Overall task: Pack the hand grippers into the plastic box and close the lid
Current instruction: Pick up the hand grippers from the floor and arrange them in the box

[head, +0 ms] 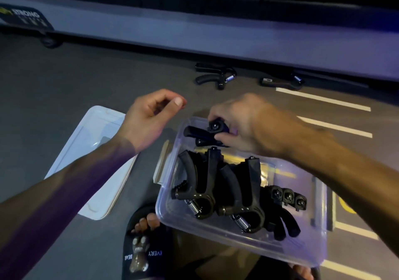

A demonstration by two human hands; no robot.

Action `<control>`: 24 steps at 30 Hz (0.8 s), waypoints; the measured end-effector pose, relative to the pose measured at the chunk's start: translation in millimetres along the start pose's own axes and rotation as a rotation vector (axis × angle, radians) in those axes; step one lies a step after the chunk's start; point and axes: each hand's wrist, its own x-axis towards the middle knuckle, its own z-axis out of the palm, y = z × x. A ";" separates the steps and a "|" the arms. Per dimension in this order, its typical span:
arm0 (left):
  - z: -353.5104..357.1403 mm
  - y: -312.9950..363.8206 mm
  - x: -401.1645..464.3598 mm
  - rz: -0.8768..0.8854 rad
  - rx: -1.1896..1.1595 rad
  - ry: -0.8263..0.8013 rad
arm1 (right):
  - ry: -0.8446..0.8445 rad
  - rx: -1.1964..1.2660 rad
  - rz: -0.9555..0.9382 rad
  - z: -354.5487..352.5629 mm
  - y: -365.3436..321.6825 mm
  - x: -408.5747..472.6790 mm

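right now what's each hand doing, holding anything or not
Left hand: fingers loosely curled, holding nothing.
Right hand: gripping a black hand gripper at the plastic box's far end.

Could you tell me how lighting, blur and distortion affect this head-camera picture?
Head view: dim, with a purple cast on the left hand; wide-angle bending curves the far grey platform edge; the two hand grippers on the floor look soft; the plastic box shows faint sheen, no harsh glare.

black hand grippers (218, 184) in clear plastic box (237, 239) (unlidded)
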 end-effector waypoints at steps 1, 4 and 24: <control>0.0 -0.2 -0.1 0.001 0.023 -0.031 | -0.027 -0.003 0.007 6.6 0.1 2.8; -1.0 -4.3 1.0 0.051 0.176 -0.155 | -0.099 0.009 0.055 24.4 3.0 12.9; 28.9 -14.1 11.3 -0.299 0.547 -0.357 | -0.296 0.004 0.058 45.8 10.1 22.0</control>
